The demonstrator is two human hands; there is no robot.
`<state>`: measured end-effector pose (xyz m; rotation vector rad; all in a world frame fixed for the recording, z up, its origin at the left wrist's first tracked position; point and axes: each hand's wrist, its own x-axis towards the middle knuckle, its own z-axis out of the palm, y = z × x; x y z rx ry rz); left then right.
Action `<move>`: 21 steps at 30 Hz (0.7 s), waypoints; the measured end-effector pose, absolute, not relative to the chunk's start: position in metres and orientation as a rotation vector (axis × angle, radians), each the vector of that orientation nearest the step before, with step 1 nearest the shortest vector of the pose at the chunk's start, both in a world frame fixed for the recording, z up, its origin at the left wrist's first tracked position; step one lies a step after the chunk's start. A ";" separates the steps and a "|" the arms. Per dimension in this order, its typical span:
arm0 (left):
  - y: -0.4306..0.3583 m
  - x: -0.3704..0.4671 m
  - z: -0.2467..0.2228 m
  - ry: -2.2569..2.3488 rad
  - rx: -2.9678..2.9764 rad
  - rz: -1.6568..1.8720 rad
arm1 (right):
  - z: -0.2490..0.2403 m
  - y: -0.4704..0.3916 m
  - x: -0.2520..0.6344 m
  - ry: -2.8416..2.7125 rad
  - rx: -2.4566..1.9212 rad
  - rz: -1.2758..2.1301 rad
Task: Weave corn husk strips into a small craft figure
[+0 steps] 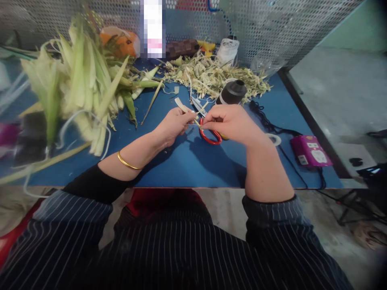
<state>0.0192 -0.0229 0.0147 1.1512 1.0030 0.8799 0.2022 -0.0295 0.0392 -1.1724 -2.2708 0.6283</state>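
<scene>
My left hand [177,123] pinches a pale strip of corn husk [180,104], whose broad end sticks up past the fingers. Close by on the right, my right hand [228,121] is closed, thumb and forefinger pressed together near the strip's thin end. A fine thread seems to run between the two hands; what the right fingertips hold is too small to be sure of. Under and behind my right hand lie scissors with red handles [215,141], blades pointing away. A black cone-shaped spool [232,92] stands tilted just beyond that hand.
A large heap of green husks [81,76] covers the table's left side. Chopped husk scraps [211,72] lie along the back by a mesh wall [263,24]. On the right are a purple power box [311,151] with black cables and a white tape ring [273,139].
</scene>
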 end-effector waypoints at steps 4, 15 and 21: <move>-0.025 0.019 0.016 1.010 1.174 0.864 | 0.034 -0.026 0.199 -2.168 -1.130 0.478; -0.024 0.014 0.017 0.914 1.131 0.841 | 0.027 -0.023 0.197 -2.001 -1.141 0.249; -0.023 0.015 0.017 0.952 1.039 0.837 | 0.031 -0.026 0.197 -1.995 -1.146 0.258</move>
